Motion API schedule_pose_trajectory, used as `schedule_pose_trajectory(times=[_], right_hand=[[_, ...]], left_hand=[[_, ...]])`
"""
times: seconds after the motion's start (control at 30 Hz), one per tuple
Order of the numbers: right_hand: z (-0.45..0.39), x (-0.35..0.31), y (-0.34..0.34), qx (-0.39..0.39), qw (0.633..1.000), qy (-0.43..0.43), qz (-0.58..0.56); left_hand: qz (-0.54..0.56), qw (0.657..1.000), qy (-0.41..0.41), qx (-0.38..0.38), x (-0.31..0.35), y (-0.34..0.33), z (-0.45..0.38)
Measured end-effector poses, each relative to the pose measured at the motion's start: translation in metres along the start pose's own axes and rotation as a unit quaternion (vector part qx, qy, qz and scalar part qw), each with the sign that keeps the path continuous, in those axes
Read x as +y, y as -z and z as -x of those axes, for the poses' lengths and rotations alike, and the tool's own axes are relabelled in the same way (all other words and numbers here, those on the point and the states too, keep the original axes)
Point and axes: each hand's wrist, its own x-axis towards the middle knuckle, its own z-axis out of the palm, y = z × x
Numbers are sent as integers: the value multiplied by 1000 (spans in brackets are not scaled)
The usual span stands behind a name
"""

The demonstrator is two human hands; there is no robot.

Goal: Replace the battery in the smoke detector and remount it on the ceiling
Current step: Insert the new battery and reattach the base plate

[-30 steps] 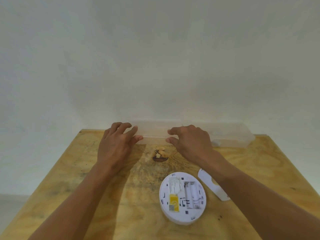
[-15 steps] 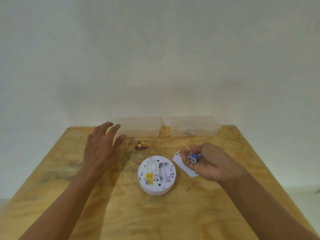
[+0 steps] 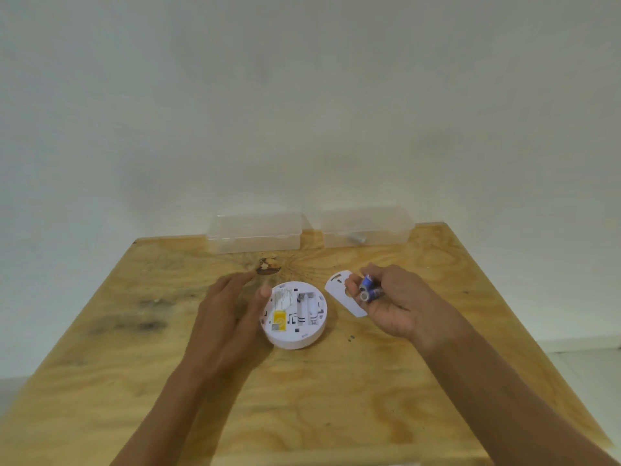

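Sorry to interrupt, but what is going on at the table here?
A person is changing a smoke detector's batteries. The detector lies back-up on the table with its battery bay open. The left hand is at its left edge, the right hand holds two blue batteries, and the cover lies beside it.

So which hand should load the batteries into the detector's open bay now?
Right hand: it already grips the batteries just beside the smoke detector. The left hand is open against its rim, better for steadying it.

Plywood table (image 3: 302, 398) against a plain pale wall (image 3: 302, 112).
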Motion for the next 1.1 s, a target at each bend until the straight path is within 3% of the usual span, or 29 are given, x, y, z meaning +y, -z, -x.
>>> schedule_pose_trajectory(times=[0.1,0.3,0.43,0.5,0.6,0.67,0.87,1.1], right_hand=[[4,-3,-4,26,999,3,29],[6,-2,-9,22,994,12,105],[13,6,-10,-12,975,109,194],[15,15,-8,-44,916,220,331],[16,24,-3,-72,750,387,531],[15,30,1,-99,680,438,580],[5,44,15,-166,569,522,614],[1,51,20,-185,458,538,683]], left_hand=[[82,996,-8,-38,15,-4,7],[106,992,-34,-65,12,-4,9],[82,991,-48,-97,4,0,8],[61,989,-67,-114,0,2,4],[45,985,-99,-134,-3,3,-3],[56,981,-130,-133,-1,3,-6],[84,964,-226,-111,4,1,-9],[27,964,-248,-90,5,0,-7]])
